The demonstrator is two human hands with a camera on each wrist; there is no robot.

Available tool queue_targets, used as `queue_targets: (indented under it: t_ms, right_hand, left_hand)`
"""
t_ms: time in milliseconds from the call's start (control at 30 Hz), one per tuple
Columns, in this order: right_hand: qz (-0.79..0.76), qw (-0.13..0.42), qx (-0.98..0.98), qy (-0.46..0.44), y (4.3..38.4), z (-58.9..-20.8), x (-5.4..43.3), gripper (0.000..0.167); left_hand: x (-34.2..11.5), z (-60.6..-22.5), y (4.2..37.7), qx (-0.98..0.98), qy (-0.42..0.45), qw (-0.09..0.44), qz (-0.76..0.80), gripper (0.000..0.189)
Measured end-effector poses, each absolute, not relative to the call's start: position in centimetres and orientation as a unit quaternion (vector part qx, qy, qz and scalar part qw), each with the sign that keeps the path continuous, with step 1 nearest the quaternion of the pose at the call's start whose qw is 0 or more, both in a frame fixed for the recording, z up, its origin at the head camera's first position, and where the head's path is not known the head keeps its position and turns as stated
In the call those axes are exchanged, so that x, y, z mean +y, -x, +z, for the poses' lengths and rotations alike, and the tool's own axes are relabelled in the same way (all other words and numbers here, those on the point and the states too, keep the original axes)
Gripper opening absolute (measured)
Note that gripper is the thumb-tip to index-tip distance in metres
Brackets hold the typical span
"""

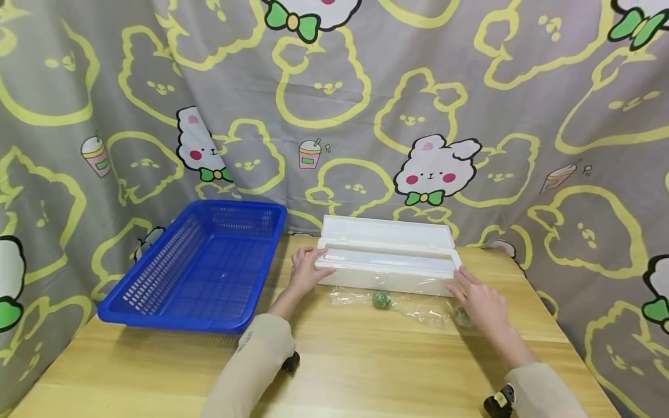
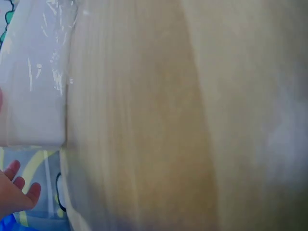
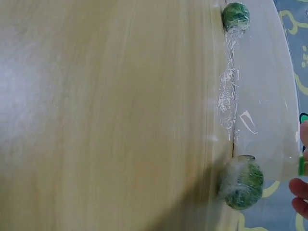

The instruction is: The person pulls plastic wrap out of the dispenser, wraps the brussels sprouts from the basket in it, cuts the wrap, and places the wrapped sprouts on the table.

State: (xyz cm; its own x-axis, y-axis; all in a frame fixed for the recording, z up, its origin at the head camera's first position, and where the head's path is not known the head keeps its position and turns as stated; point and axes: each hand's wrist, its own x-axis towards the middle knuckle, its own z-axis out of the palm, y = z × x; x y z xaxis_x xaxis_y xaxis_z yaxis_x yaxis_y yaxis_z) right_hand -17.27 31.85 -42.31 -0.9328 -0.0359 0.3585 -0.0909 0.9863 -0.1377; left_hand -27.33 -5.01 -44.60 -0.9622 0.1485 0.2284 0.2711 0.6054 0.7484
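Note:
A long white plastic wrap dispenser (image 1: 384, 280) stands on the table with its lid (image 1: 387, 231) raised at the back. My left hand (image 1: 305, 273) holds its left end, thumb at the front and index finger on the top edge; the other fingers spread beyond the end in the left wrist view. At the right end my right hand (image 1: 483, 302) holds the corner with thumb and index finger. Clear plastic wrap (image 1: 431, 316) trails along the front. A green round item (image 3: 236, 17) sits wrapped in it, and a larger wrapped green item (image 3: 244, 185) lies near my right hand, partly hidden in the head view.
A blue plastic basket (image 1: 209, 273) with slotted sides stands at the left, close to my left forearm. The wooden table (image 1: 366, 371) reaches back to a grey patterned curtain (image 1: 345, 87), which hangs behind the dispenser and round the sides.

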Motion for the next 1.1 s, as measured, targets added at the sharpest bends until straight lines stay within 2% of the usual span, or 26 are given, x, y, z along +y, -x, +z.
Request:
queue_targets:
  t_ms: [300,433,533,833,1100]
  right_hand:
    - [0.162,0.316,-0.932,-0.074,18.7,-44.3,32.1,0.044]
    - [0.167,0.358,-0.914,-0.090,19.2,-44.8,32.1,0.027]
    - [0.180,0.378,-0.903,-0.097,19.5,-44.9,32.0,0.016]
    - [0.188,0.396,-0.892,-0.111,20.0,-45.1,32.2,0.013]
    - [0.153,0.419,-0.885,-0.133,20.1,-45.6,32.0,0.012]
  left_hand:
    - [-4.2,-43.9,26.3,-0.923,0.132,0.157,-0.326,0.055]
    - [-3.9,-43.8,26.1,-0.927,0.158,0.194,-0.281,0.048]
    - [-3.8,-43.9,26.0,-0.923,0.174,0.217,-0.266,0.042]
    - [-3.6,-44.4,26.1,-0.895,0.208,0.291,-0.266,0.016]
    - [-3.5,-44.5,26.1,-0.865,0.250,0.349,-0.260,0.011]
